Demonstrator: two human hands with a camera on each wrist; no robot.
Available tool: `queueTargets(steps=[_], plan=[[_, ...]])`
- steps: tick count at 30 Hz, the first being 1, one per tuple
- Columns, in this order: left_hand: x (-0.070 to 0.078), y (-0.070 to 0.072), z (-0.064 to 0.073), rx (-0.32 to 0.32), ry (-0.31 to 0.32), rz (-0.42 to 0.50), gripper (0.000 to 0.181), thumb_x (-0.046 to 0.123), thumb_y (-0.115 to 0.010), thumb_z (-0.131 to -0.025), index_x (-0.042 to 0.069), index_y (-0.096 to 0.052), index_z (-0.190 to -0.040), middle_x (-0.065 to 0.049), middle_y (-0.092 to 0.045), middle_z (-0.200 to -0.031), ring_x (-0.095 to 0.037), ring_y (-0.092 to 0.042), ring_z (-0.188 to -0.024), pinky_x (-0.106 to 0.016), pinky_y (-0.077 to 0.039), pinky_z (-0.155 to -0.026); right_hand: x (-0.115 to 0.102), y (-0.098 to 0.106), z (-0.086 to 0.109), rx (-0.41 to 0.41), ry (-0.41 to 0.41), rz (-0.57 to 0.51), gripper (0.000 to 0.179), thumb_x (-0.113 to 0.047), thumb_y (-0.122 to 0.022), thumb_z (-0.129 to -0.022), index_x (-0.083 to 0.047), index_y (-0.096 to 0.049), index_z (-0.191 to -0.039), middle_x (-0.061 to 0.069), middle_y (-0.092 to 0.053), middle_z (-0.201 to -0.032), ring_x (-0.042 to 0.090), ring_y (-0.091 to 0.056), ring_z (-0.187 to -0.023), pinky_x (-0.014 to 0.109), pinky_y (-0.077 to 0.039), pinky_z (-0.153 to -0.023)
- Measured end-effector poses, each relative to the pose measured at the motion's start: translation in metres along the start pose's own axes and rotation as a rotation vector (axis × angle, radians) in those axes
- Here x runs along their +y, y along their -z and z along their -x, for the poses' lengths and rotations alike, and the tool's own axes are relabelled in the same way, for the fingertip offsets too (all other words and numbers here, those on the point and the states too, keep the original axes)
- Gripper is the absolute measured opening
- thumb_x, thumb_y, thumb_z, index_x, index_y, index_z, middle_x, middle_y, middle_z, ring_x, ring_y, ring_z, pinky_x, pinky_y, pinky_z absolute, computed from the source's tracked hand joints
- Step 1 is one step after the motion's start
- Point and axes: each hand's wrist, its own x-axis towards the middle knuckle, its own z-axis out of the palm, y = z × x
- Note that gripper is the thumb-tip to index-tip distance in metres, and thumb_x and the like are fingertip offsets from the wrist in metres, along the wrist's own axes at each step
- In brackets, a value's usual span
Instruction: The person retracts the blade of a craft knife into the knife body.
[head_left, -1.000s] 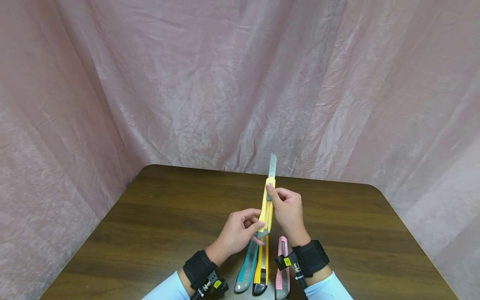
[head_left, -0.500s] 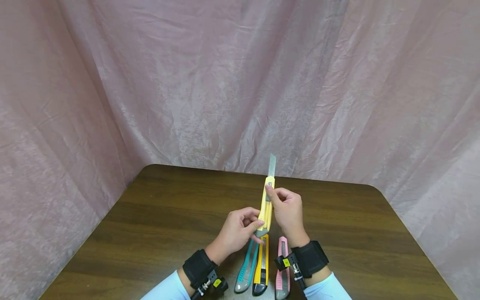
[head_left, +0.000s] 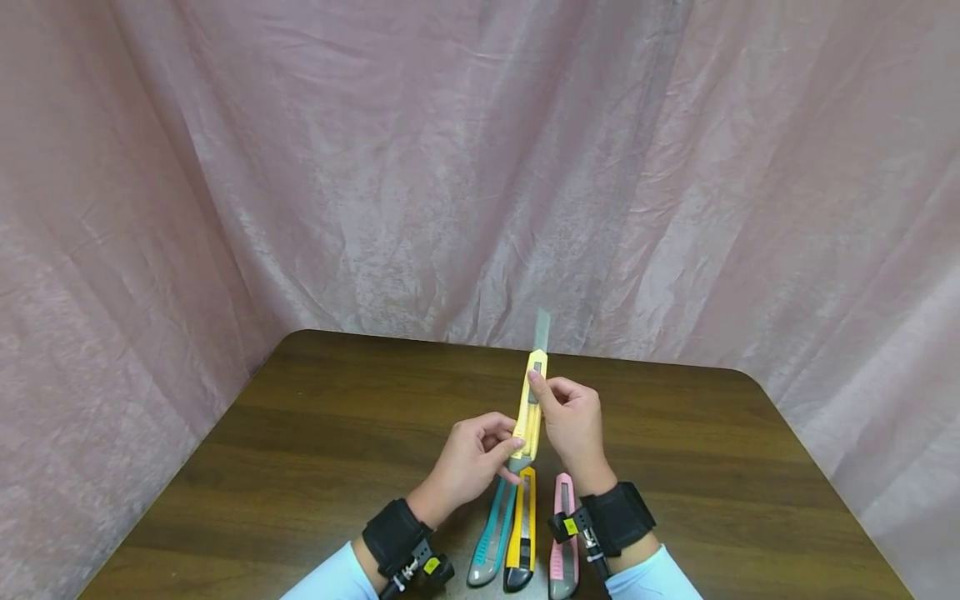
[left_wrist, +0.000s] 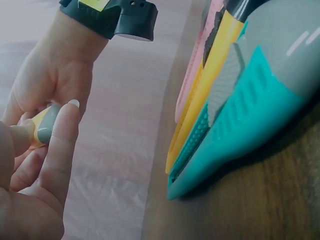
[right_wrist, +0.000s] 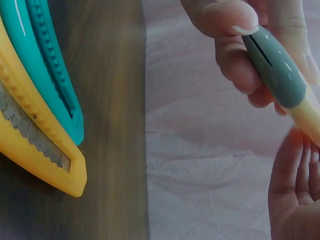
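Both hands hold a pale yellow utility knife (head_left: 528, 425) above the table, its blade (head_left: 542, 330) out and pointing away. My left hand (head_left: 467, 460) pinches the knife's lower part near its grey end cap (right_wrist: 277, 70) between thumb and fingers. Higher up, the right hand (head_left: 576, 423) grips the body, with its thumb lying on the front by the grey slider. Under the hands lie a teal utility knife (head_left: 491, 537), a yellow-and-black utility knife (head_left: 521, 542) and, to the right, a pink utility knife (head_left: 563, 550) partly behind the right wrist's camera.
A brown wooden table (head_left: 337, 417) spreads out beneath the hands, with rounded far corners. Pink cloth (head_left: 420, 183) hangs behind it and along both sides. Each wrist wears a black band with a small camera; the right wristband (head_left: 619, 517) is above the pink knife.
The held knife and both hands have shifted very slightly to the left, and the knife's lower end is a little higher in view. Both grips look the same; the knives on the table lie still.
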Motion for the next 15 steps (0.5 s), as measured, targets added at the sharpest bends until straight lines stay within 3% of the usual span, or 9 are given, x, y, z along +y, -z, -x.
queueTargets(steps=[7,15], plan=[[0.0050,-0.0009,-0.0005,0.006,0.006,-0.009,0.016,-0.001,-0.061,-0.090,0.002,-0.061,-0.106,-0.017,-0.060,-0.083,-0.034,-0.062,-0.064,-0.044,-0.058,-0.055,0.0010,-0.0006,-0.0007,-0.012,0.032,-0.006,0.023,-0.035,-0.066,-0.089,-0.020,-0.068,-0.073,-0.004,-0.052,-0.056,0.015,-0.044,-0.047,0.023,-0.035,-0.034],[0.0099,-0.0020,-0.0009,0.029,-0.007,-0.025,0.017,-0.001,-0.062,-0.089,0.001,-0.061,-0.106,-0.018,-0.060,-0.082,-0.037,-0.062,-0.065,-0.043,-0.058,-0.054,-0.0005,0.0010,-0.0018,-0.044,-0.042,-0.049,0.030,-0.040,-0.065,-0.089,-0.019,-0.068,-0.069,0.005,-0.049,-0.054,0.018,-0.041,-0.048,0.023,-0.031,-0.034]])
